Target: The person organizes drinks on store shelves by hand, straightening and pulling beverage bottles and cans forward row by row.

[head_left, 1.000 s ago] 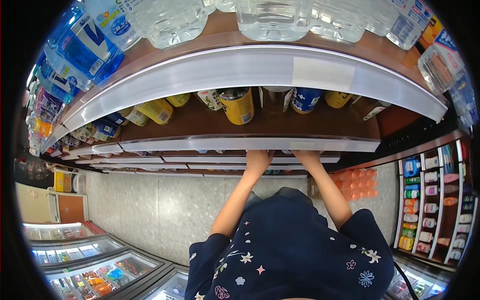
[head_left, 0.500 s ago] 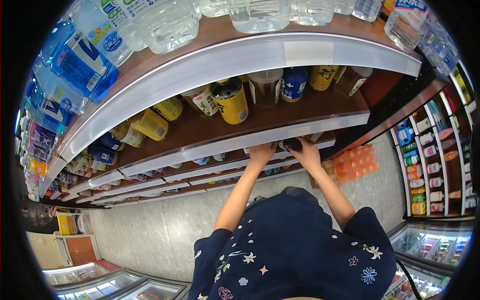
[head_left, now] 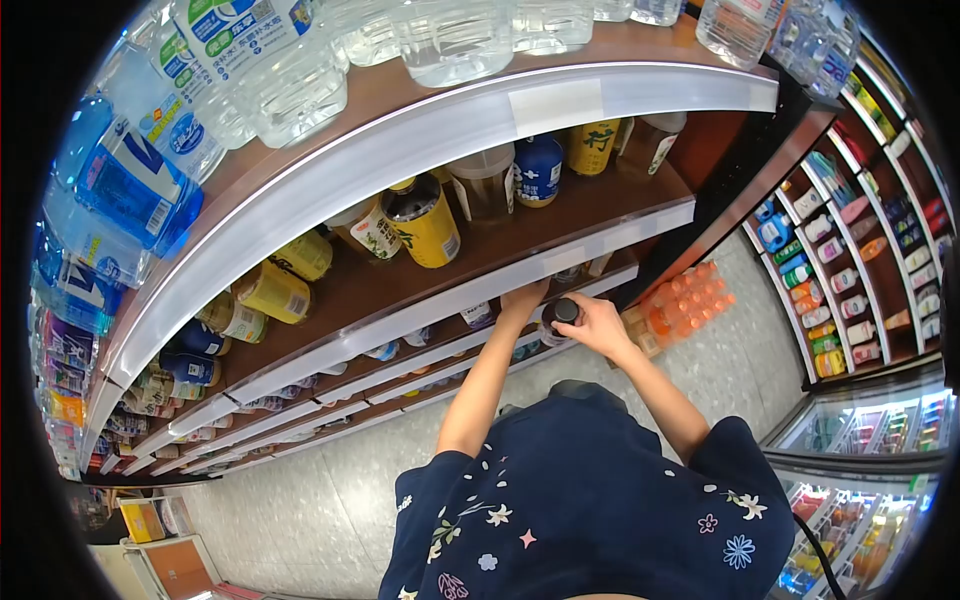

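Note:
My right hand (head_left: 600, 327) is closed round a bottle with a dark cap (head_left: 567, 310), just in front of a lower shelf. The bottle stands roughly upright, its cap facing me. To its left, my left hand (head_left: 522, 302) reaches in under the front edge of the shelf above; its fingers are mostly hidden there. Near that hand a bottle with a white and purple label (head_left: 478, 315) rests on the same lower shelf. One level up stand a yellow-labelled bottle (head_left: 425, 225), a blue bottle (head_left: 539, 170) and a clear brown-tinted container (head_left: 484, 182).
Large clear water bottles (head_left: 455, 40) and a blue jug (head_left: 135, 175) line the top shelf. Its pale front edge (head_left: 430, 125) juts toward me. Orange bottles in a pack (head_left: 680, 303) sit on the floor (head_left: 390, 480) at right. Another stocked shelf (head_left: 815, 270) stands beyond.
My right hand has drawn the dark-capped bottle outward from the shelf edge, slightly left and toward me. My left hand stays at the shelf. The view has shifted a little.

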Demonstrator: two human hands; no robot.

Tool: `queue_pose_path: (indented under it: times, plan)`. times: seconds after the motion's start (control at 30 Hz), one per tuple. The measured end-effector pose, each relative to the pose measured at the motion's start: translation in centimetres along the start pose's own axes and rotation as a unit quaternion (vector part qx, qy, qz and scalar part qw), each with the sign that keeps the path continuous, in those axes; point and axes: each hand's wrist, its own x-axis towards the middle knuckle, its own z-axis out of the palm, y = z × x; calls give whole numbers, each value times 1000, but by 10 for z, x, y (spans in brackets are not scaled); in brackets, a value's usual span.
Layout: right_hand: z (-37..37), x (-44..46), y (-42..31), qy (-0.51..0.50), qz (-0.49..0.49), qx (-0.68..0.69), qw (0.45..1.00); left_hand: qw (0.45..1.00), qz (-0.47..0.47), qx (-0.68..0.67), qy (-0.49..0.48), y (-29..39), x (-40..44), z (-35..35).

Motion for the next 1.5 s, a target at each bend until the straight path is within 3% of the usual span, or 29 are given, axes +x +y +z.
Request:
queue_pose_path:
  times: [0.07, 0.17, 0.27, 0.37, 0.4, 0.5, 0.57, 0.7, 0.73, 0.83, 1.0, 1.1, 1.23, 1.33, 1.47, 1.5]
  plan:
    - [2, 0, -3, 1, -7, 9, 1000, 998, -29, -33, -35, -1, -1, -5]
    - [7, 7, -7, 3, -40, 22, 999, 995, -5, -104, -13, 4, -16, -38]
    - [15, 20, -13, 12, -93, 40, 995, 982, -88, -167, -2, 7, -38, -71]
    - [29, 35, -10, 10, -121, 27, 992, 975, -110, -182, 70, 4, -67, -84]
    - [34, 41, -11, 6, -119, 18, 993, 982, -108, -123, 96, 6, -74, -89]
    - [53, 57, -11, 2, -108, -7, 994, 974, -58, -107, 190, 4, -91, -91]
    - [71, 68, 1, 0, -93, -72, 993, 976, -66, -124, 167, -9, -102, -86]
    - [91, 84, 8, -18, -89, -62, 994, 978, -87, -77, 171, -16, -119, -87]
    - [88, 84, 0, -45, -46, -39, 997, 978, -90, -73, 173, -17, -121, -89]
    - [103, 92, 1, 57, -158, -86, 982, 977, -104, -68, 176, -25, -127, -89]
    - [104, 113, -11, -23, -81, -194, 977, 981, -109, -89, 131, -30, -126, -88]
    - [99, 110, -17, 52, -149, -164, 974, 983, -104, -114, 102, -30, -121, -86]
    - [59, 101, -23, -54, -120, -238, 962, 981, -78, -153, 85, -25, -112, -85]
    - [48, 99, 6, 120, -100, -165, 974, 977, -70, -191, 62, -23, -103, -78]
    - [10, 96, 53, 181, -184, -275, 926, 973, -68, -217, 37, -20, -91, -70]
    - [0, 93, 61, 184, -151, -267, 934, 972, -66, -223, 35, -17, -89, -67]
